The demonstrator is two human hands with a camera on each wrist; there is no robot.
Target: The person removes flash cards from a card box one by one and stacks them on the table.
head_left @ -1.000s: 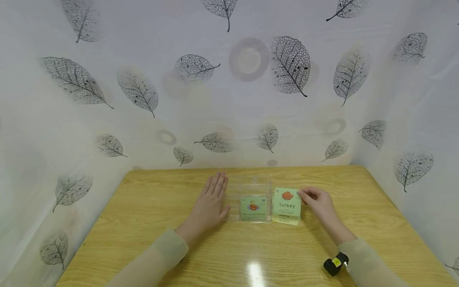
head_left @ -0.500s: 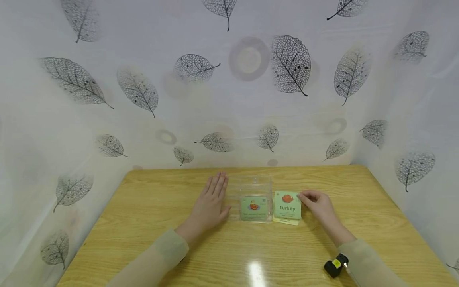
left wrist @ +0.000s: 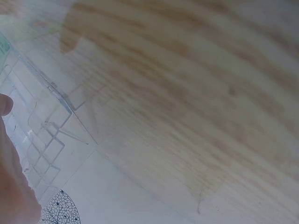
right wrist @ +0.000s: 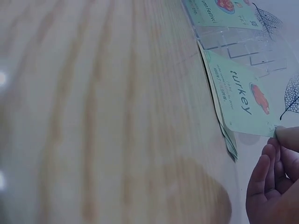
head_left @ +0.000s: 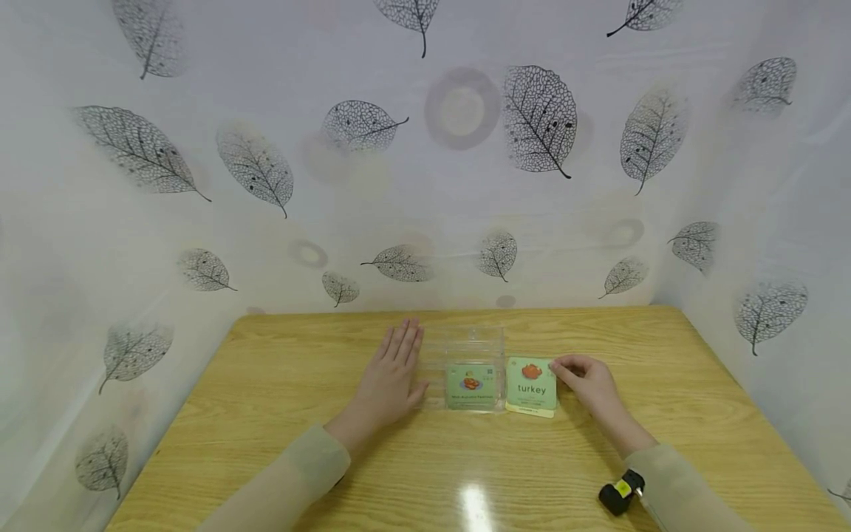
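Observation:
My right hand pinches the upper right corner of a green card printed "turkey". In the right wrist view, this turkey card lies over a small stack of cards, its held corner between thumb and finger. Just left of it stands a clear plastic box with a green card reading "Mid-Autumn Festival" inside its front part. My left hand lies flat with straight fingers along the box's left side. Only part of the left hand shows in the left wrist view, beside the clear box.
The wooden table reaches back to a pale curtain printed with leaves, which also encloses both sides. A black wrist device sits by the right sleeve.
The turkey card has come down toward me over the stack, covering the "zero" card beneath, with my right hand moving slightly along. My left hand and the box stay still.

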